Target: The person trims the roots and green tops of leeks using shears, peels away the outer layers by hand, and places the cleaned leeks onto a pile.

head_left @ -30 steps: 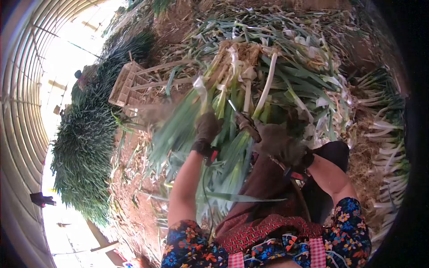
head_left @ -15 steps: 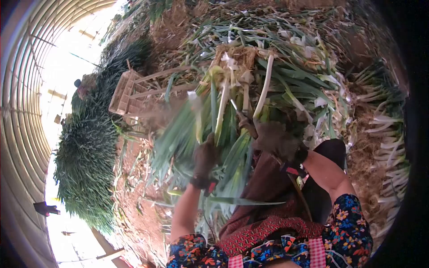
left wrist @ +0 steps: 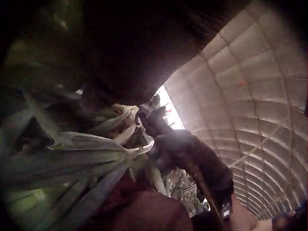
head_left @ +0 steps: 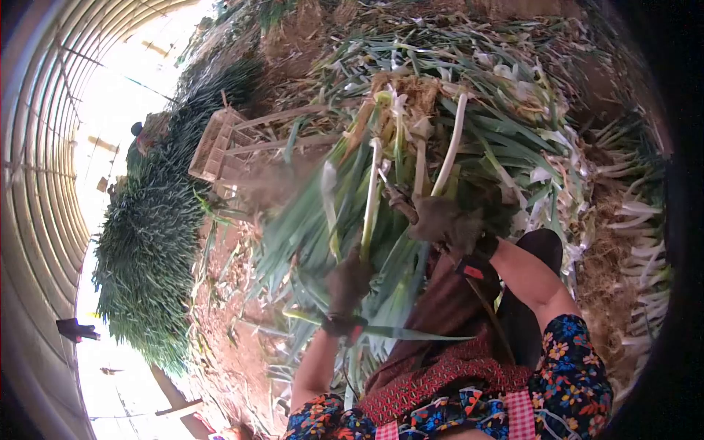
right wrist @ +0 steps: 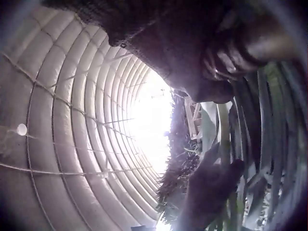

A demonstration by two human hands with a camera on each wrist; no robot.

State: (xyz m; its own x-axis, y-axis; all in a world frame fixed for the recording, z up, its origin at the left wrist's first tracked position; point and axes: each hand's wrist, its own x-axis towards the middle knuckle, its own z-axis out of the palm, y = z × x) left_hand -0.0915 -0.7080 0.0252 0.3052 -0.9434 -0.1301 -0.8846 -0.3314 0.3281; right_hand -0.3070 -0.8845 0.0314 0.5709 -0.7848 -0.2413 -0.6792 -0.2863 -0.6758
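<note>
My gloved left hand [head_left: 348,284] grips a long green onion [head_left: 370,191] low on its green part, the white shank pointing away from me. Beside it a pale strip of loose leaf sheath [head_left: 330,192] stands blurred. My gloved right hand [head_left: 449,224] holds what looks like an air blow gun [head_left: 400,203], its thin metal nozzle aimed toward the onion's white shank. A hose [left wrist: 196,174] runs back along the right hand and wrist. In the right wrist view the left hand [right wrist: 209,190] shows below the gun, among green leaves.
More green onions [head_left: 455,143] lie in front of me, over a heap of trimmed leaves [head_left: 513,81]. A wooden frame [head_left: 213,147] stands at left, before a big stack of onions [head_left: 147,257]. A row of white-stemmed onions [head_left: 638,227] lies at right.
My left hand has drawn back toward my body with the onion, baring more of its white shank. The right hand with the blow gun stays almost in place.
</note>
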